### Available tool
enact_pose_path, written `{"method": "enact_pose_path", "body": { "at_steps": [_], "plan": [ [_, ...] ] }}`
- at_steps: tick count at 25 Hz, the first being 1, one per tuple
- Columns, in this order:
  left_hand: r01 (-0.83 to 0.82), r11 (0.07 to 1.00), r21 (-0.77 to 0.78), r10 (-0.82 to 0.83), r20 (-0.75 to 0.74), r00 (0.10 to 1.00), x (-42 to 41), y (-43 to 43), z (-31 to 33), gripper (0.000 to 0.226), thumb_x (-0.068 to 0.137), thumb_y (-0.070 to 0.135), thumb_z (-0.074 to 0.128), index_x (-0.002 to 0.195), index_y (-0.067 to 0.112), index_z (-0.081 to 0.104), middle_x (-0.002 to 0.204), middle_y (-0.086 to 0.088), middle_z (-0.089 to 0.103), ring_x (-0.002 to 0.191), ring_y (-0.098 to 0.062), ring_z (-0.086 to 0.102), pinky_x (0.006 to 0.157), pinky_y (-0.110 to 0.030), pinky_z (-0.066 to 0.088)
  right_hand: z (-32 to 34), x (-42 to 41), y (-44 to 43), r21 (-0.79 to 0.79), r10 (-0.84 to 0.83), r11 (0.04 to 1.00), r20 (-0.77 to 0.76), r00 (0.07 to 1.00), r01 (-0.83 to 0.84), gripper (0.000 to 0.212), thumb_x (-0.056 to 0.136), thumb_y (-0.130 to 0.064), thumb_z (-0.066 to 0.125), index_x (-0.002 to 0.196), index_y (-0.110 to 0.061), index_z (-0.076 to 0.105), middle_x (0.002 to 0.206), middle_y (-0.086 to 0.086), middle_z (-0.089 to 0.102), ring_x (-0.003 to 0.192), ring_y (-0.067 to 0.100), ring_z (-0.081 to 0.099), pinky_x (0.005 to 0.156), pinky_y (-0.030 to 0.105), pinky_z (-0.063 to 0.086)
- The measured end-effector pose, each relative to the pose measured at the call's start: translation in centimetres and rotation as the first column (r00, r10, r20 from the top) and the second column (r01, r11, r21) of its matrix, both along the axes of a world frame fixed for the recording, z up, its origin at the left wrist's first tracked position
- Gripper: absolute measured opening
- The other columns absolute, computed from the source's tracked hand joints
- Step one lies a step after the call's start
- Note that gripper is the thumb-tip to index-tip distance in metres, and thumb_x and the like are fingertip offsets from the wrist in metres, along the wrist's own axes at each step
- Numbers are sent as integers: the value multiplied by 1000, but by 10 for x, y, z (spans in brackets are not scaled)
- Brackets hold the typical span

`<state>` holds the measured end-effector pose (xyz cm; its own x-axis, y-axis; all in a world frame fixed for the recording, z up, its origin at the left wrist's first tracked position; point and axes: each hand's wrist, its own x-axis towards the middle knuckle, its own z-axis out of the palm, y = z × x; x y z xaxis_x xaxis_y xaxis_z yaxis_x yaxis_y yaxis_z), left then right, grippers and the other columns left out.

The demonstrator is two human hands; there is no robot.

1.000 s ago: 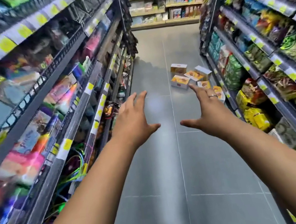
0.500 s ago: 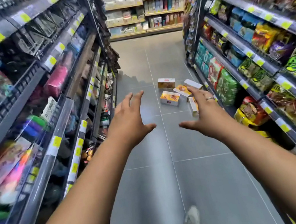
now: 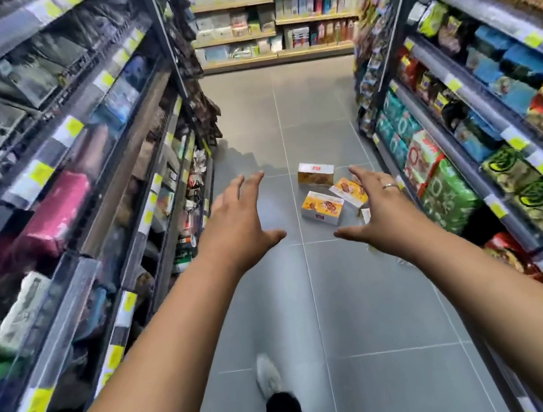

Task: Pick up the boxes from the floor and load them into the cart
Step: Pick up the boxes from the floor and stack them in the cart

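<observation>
Several small yellow-and-white boxes lie scattered on the grey tiled floor ahead, toward the right shelves. The nearest box (image 3: 322,207) lies flat, another box (image 3: 315,174) stands behind it, and a third box (image 3: 349,191) is partly hidden by my right hand. My left hand (image 3: 241,223) is stretched forward, fingers spread, holding nothing. My right hand (image 3: 379,205), with a ring on one finger, is also spread and empty, in front of the boxes in view. No cart is in view.
Stocked shelves (image 3: 94,180) line the aisle's left side, and snack shelves (image 3: 463,153) line the right. A cross shelf (image 3: 274,25) closes the far end. My foot in a white shoe (image 3: 268,377) is on the floor below.
I have walked down the aisle, so the boxes are nearer and larger. Both hands stay outstretched and spread, holding nothing. My foot has stepped into view.
</observation>
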<state>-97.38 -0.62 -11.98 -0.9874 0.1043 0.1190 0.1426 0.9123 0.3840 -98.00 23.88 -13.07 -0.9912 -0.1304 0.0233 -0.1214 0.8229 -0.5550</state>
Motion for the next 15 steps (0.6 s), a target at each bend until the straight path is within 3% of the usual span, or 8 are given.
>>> {"method": "enact_pose_path", "body": {
  "at_steps": [5, 11, 15],
  "plan": [
    [45, 998, 42, -47, 40, 998, -168, -11, -29, 97, 74, 45, 77, 149, 30, 19, 154, -1, 24, 140, -26, 27, 113, -39, 28, -33, -155, -8, 38, -91, 995, 42, 995, 90, 105, 67, -42, 84, 148, -36, 19, 149, 3, 26, 117, 30, 52, 101, 41, 43],
    [150, 988, -36, -142, 165, 976, -347, -34, -44, 96, 75, 50, 75, 150, 32, 16, 158, -3, 17, 143, -27, 22, 113, -44, 31, -49, -314, -37, 60, -200, 979, 64, 978, 197, 104, 67, -44, 83, 149, -33, 20, 151, 7, 24, 132, 33, 36, 106, 43, 37],
    [220, 974, -51, -206, 194, 959, -448, -30, -46, 98, 76, 49, 75, 151, 32, 14, 158, -4, 17, 143, -29, 22, 114, -43, 28, -60, -403, -35, 43, -251, 968, 111, 961, 248, 105, 67, -43, 83, 149, -33, 19, 153, 7, 20, 132, 32, 39, 106, 42, 38]
  ]
}}
